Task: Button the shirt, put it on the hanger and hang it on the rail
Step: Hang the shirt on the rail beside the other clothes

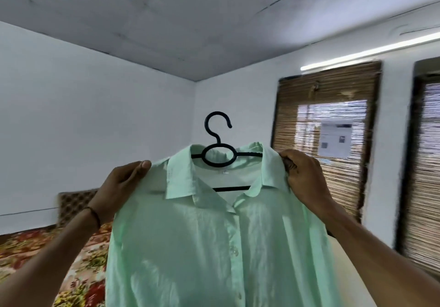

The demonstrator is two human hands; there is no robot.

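Note:
A pale mint-green shirt (197, 242) hangs on a black plastic hanger (217, 137), raised in front of me at chest height. The hanger's hook stands free above the collar, and its lower bar shows through the open neck. The front placket is closed, with white buttons down it. My left hand (121, 183) grips the shirt's left shoulder, thumb on top of the fabric. My right hand (302, 175) grips the right shoulder by the collar. No rail is in view.
A bed with a flowered cover (78, 266) and a patterned headboard (73, 202) lies at the lower left. Two windows with bamboo blinds (333, 106) fill the right wall, one bearing a paper notice (335, 140). White walls stand behind.

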